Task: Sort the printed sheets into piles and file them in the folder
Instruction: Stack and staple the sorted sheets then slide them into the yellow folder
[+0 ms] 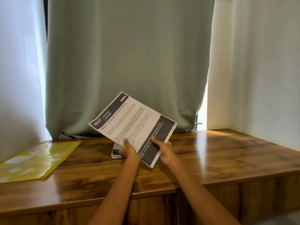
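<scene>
A printed sheet point(133, 120) with a dark header reading 2937 KITCHEN is held tilted above the wooden table point(211, 156). My left hand point(128, 150) pinches its lower left edge, thumb on top. At the lower right edge my right hand point(162, 148) pinches it the same way. Under my left hand lies a small pile of more printed sheets point(116, 153), mostly hidden. The yellow plastic folder point(37, 159) lies flat and closed at the table's left.
A grey-green curtain point(126, 65) hangs right behind the table. White walls stand at the left and right. A bright gap point(203, 111) shows at the curtain's right edge. The table's front edge point(162, 191) runs above cabinet doors.
</scene>
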